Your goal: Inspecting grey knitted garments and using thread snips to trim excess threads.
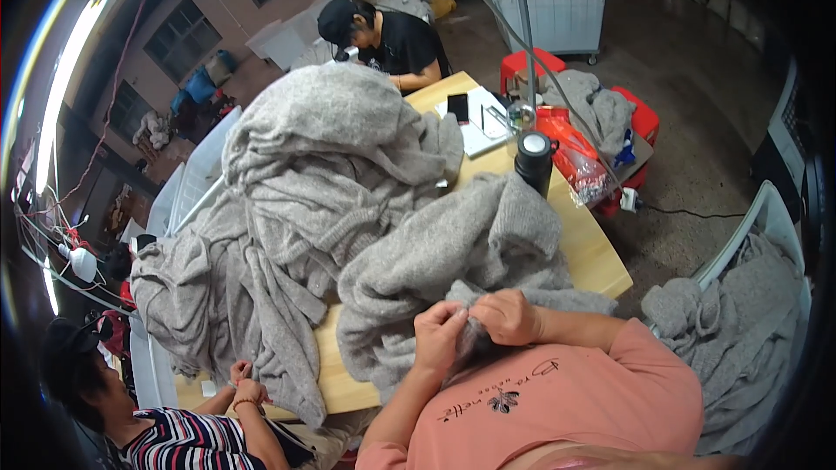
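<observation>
A grey knitted garment (427,252) lies bunched on the table directly in front of me. My left hand (440,335) is closed, thumb and fingertips pinching a small bit of its edge. Close beside it, my right hand (509,317) is closed on the same edge, knuckles upward. The fingertips of both hands nearly meet. Whether a thread or small tool sits between them is too small to make out. Behind and to the left rises a heap of similar grey knitwear (322,139), touching the garment I hold.
On the wooden table (601,248) stand a black bottle (534,165), a phone (457,108), papers and a red plastic bag (570,152). Co-workers sit at left (192,444) and far side (409,43). A bin of knitwear (740,322) is at my right; a wheeled tub (557,17) stands behind.
</observation>
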Tool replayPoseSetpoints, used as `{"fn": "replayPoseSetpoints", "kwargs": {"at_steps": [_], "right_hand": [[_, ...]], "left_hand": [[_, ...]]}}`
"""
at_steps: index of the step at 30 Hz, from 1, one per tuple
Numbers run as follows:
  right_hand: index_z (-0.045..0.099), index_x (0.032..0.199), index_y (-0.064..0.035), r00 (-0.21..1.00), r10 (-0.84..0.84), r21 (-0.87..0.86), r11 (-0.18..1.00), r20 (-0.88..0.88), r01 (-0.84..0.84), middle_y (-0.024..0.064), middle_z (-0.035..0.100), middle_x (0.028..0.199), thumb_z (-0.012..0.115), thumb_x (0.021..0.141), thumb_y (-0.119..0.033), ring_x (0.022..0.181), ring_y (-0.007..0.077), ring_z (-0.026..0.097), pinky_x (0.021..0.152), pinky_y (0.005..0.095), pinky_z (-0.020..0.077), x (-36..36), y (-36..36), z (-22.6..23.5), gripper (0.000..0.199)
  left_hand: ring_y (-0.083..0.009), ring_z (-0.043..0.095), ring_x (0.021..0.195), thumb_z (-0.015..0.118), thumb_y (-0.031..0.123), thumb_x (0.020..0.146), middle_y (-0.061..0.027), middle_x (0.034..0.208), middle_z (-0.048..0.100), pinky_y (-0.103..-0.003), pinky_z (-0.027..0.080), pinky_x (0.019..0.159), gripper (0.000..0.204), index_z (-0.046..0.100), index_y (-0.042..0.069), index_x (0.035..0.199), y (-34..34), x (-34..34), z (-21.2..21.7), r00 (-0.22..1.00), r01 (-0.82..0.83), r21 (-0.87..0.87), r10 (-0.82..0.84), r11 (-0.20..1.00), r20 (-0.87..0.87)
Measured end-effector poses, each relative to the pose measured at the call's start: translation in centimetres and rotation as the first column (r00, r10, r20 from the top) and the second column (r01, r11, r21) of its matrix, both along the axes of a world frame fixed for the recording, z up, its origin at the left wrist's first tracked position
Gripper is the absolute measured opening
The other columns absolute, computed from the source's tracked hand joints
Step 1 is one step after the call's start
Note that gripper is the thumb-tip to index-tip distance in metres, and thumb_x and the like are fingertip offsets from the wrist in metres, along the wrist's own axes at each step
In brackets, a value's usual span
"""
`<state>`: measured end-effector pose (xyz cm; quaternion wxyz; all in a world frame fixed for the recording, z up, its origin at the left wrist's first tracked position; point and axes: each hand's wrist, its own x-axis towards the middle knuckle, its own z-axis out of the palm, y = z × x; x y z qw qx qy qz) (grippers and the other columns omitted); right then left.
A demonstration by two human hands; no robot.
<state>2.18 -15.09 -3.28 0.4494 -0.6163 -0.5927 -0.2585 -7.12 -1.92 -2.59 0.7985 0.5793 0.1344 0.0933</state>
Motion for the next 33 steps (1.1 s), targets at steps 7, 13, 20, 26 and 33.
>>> {"fn": "replayPoseSetpoints", "kwargs": {"at_steps": [7,13,20,26,33], "right_hand": [[0.055,0.078,-0.0047,0.874,0.194,-0.036,0.972,-0.446,-0.234,0.0086,0.055,0.08,0.055,0.064,0.001,0.061,0.0267,0.057,0.052,0.0324,0.0466,0.2,0.5,-1.1,0.015],[0.056,0.081,-0.0041,0.719,0.036,-0.253,0.923,-0.694,-0.291,0.0158,0.059,0.079,0.053,0.066,-0.003,0.068,0.0328,0.058,0.059,0.0388,0.0454,0.6,-0.1,-1.6,0.016],[0.057,0.079,-0.0037,0.748,-0.005,-0.375,0.867,-0.664,-0.327,0.0146,0.057,0.065,0.051,0.065,-0.005,0.06,0.0313,0.058,0.054,0.0365,0.0448,0.6,0.0,-3.5,0.015],[0.055,0.074,-0.0044,0.755,-0.068,-0.341,0.916,-0.652,-0.211,0.0165,0.057,0.066,0.05,0.066,-0.008,0.061,0.0346,0.056,0.053,0.0422,0.0432,-0.7,0.2,-4.6,0.011],[0.048,0.07,-0.0054,0.948,-0.206,-0.31,0.942,-0.241,0.126,0.01,0.052,0.062,0.054,0.063,-0.004,0.054,0.0272,0.055,0.046,0.0368,0.0435,-0.2,1.1,-3.8,0.009]], "left_hand": [[-0.003,0.049,0.059,0.06,-0.003,0.072,-0.0006,0.071,0.06,-0.017,0.039,0.05,0.014,0.063,-0.002,0.086,0.1,-1.3,-1.5,0.996,-0.074,0.202,0.084,0.977,-0.042],[-0.0041,0.052,0.061,0.062,-0.003,0.072,-0.0016,0.069,0.062,-0.019,0.042,0.053,0.011,0.064,-0.001,0.083,-0.2,-1.1,-1.5,0.993,-0.112,0.512,0.112,0.852,0.031],[-0.0098,0.055,0.056,0.063,-0.003,0.069,-0.0092,0.065,0.061,-0.023,0.043,0.052,0.008,0.064,0.0,0.076,0.0,-1.0,-2.2,0.991,-0.137,0.745,0.083,0.653,0.109],[-0.0267,0.058,0.058,0.059,0.0,0.07,-0.0128,0.066,0.058,-0.032,0.045,0.05,0.003,0.059,0.003,0.071,-0.5,-0.9,-3.0,0.971,-0.232,0.87,0.045,0.434,0.237],[-0.0156,0.053,0.052,0.061,0.003,0.072,-0.0062,0.062,0.056,-0.027,0.042,0.049,0.003,0.059,0.002,0.075,-0.9,0.0,-3.5,0.955,-0.296,0.781,0.199,0.55,0.221]]}}
